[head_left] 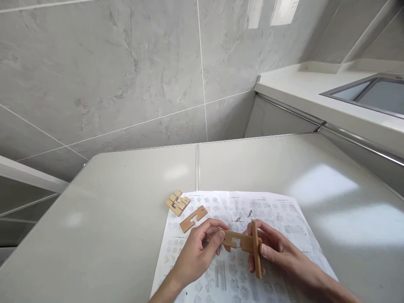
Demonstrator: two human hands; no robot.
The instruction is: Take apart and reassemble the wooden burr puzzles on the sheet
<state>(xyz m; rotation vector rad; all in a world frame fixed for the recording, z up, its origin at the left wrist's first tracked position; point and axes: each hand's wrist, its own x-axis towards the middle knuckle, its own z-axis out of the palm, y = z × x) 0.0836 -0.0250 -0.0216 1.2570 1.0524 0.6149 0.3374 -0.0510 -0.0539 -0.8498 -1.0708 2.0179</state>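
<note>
We are pinching the crossed notched tan wooden puzzle bars (241,242) between the fingers of our left hand (195,252) and right hand (276,252), the white printed sheet (284,219) lying just beneath, and judging them light, stiff and best gripped on their flat sides.

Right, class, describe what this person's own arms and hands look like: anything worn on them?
The left hand and the right hand are bare: no gloves or rings show. The left forearm and right forearm are uncovered too, with no sleeve, watch or bracelet in view.
</note>
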